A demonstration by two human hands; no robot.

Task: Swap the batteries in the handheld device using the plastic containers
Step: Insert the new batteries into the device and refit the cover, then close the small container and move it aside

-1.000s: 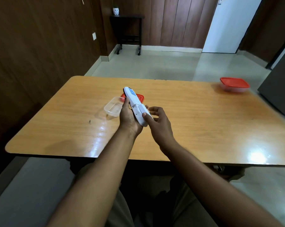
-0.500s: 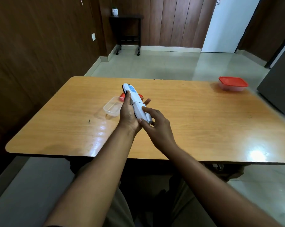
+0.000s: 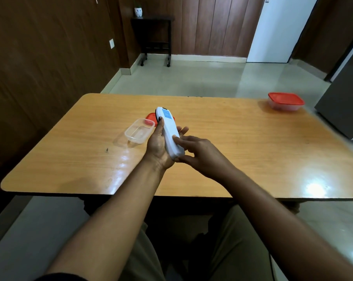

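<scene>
**Technician:** Wood-grain laminate surface (image 3: 252, 151) first, as the largest item. Both hands work above its middle. Report the containers relative to them.

**Observer:** Closed container with red lid (image 3: 286, 101): far corner, well apart from the right hand (image 3: 200, 155), beyond it and to its right. Open clear container (image 3: 138, 132): just left of the left hand (image 3: 159, 142), resting on the surface; it looks empty, though glare makes that uncertain. Its red lid (image 3: 150, 118) lies flat beyond it, partly hidden by the device.

**Technician:** Device and grip?

**Observer:** White handheld device (image 3: 169, 130), held off the surface, its blue-labelled face up and its display end pointing away. The left hand is curled loosely around the lower body, thumb along the left edge, fingers showing on the far side. The right hand is half open and grips nothing; one fingertip rests on the upper face near the bottom end, thumb under the end cap.

**Technician:** Change over the last second?

**Observer:** The right hand has moved from beside the device onto its lower end, and the device has tipped flatter, face toward the camera.

**Technician:** Meaning?

**Observer:** Probably the battery cover is being located or pushed off. No cover is seen detached and no batteries are visible, so the swap is judged at its opening step. The open container stands ready for the removed cells; the closed one presumably holds replacements.
</scene>
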